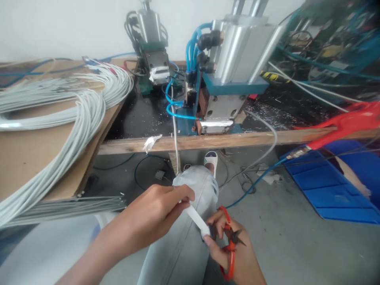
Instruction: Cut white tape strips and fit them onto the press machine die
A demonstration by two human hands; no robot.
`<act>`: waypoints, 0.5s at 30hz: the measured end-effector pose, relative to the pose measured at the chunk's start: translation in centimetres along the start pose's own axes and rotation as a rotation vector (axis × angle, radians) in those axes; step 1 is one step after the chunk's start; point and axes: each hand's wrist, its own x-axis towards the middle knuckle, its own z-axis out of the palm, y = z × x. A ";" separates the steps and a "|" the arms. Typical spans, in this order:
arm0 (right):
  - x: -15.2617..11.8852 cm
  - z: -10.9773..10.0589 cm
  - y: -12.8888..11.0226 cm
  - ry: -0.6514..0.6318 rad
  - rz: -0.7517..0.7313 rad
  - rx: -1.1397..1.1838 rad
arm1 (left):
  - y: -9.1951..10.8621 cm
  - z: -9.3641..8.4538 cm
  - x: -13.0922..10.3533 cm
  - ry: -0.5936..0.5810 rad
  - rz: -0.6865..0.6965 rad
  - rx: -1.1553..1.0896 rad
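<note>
Above my lap, my left hand (158,209) pinches the upper end of a strip of white tape (196,220) between thumb and fingers. The strip runs down, pulled straight, to my right hand (224,247), whose thumb and fingers close on its other end. Something dark and round, perhaps the roll, shows partly behind that end. A pair of red-handled nippers (228,244) also sits in my right hand, looped over the fingers, with its pointed jaws facing right. My knee (196,186) is under the tape.
A pneumatic press (234,75) and a smaller press (152,51) stand on the bench (133,144). White cable coils (89,107) lie on cardboard at left. A torn white scrap (152,143) hangs at the bench edge. At right are a red air gun (341,124) and blue bin (323,190).
</note>
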 end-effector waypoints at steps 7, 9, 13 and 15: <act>0.4 0.2 -0.4 0.042 -0.036 -0.052 | -0.3 -0.2 -0.5 0.099 0.050 0.080; 0.3 0.4 -0.1 0.090 -0.086 -0.132 | -0.1 -0.2 -1.0 0.143 0.094 0.130; -0.1 0.8 0.8 0.205 -0.280 -0.358 | 0.0 0.0 -2.3 0.267 0.168 0.248; -0.3 0.9 1.3 0.190 -0.378 -0.490 | -0.4 0.2 -2.8 0.287 0.205 0.275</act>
